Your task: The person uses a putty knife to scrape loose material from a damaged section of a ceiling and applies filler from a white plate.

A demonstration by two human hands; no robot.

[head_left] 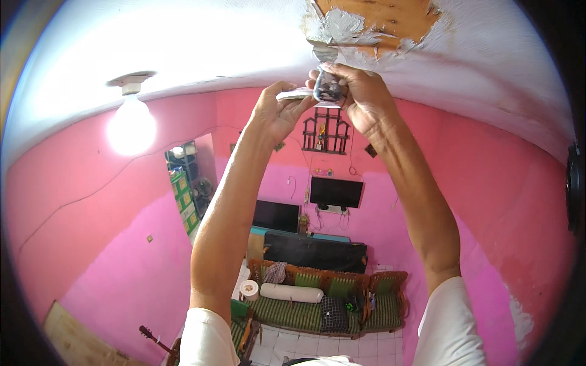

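Both my hands are raised to the ceiling [519, 46] in the head view: my left hand [276, 114] is curled round a pale flat piece [295, 94], thumb and fingers pinching its edge, and my right hand [363, 94] is closed round the dark handle of a scraper [328, 88]. The scraper stands upright just beside the flat piece, its blade up at the white filler [342, 25] bordering a bare orange-brown patch [397, 21], though I cannot tell whether it touches.
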